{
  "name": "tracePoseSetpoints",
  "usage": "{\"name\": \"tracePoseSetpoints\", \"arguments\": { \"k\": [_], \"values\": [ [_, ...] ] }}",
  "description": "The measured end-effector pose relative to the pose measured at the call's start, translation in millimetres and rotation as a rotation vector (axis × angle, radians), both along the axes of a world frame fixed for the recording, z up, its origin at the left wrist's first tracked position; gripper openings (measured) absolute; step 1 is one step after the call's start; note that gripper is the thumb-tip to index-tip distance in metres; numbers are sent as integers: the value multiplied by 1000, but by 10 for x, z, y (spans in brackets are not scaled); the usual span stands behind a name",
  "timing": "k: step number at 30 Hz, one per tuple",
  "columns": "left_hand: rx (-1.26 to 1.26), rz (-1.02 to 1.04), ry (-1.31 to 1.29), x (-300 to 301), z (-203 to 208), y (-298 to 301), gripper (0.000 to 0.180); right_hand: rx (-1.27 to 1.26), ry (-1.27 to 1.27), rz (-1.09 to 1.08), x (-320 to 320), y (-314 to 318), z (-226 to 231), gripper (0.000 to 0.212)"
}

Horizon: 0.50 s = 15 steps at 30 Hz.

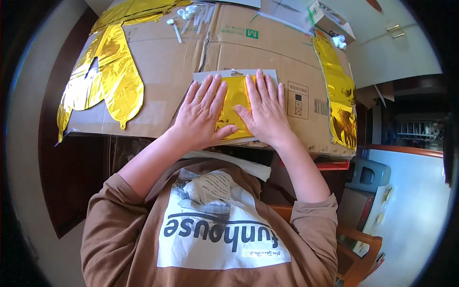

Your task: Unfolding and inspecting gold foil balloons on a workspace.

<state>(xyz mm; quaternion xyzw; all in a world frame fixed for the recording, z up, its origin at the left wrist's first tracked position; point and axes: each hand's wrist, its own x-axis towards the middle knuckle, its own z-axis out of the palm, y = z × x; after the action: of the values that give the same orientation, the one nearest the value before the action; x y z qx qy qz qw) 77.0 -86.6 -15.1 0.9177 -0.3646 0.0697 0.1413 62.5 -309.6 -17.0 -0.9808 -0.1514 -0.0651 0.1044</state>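
A folded gold foil balloon [233, 98] lies on a light grey card [273, 74] at the front middle of the cardboard surface. My left hand [202, 112] rests flat on its left side, fingers stretched out and pointing away from me, with a ring on one finger. On its right side lies my right hand [264, 107], also flat and open, the thumb reaching in over the foil. Both palms press down on it; the foil under them is hidden.
Unfolded gold foil balloons [122, 81] lie at the left, and a long gold foil strip [340, 95] at the right edge. White sticks with cups [184, 21] sit at the back on the cardboard [167, 57]. An open box [331, 20] stands far right; a wooden chair [361, 248] is beside me.
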Motion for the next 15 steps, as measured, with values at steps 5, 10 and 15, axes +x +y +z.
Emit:
{"name": "tracePoseSetpoints", "arguments": {
  "k": [5,10,15],
  "values": [
    [48,-6,5,19,18,17,103,-23,-9,-21,-6,28,9,81],
    [-370,-92,437,192,170,226,101,-22,-11,-24,-10,27,-11,81],
    [-515,-32,397,278,238,567,85,-5,69,-59,-32,60,76,78]
  ]
}}
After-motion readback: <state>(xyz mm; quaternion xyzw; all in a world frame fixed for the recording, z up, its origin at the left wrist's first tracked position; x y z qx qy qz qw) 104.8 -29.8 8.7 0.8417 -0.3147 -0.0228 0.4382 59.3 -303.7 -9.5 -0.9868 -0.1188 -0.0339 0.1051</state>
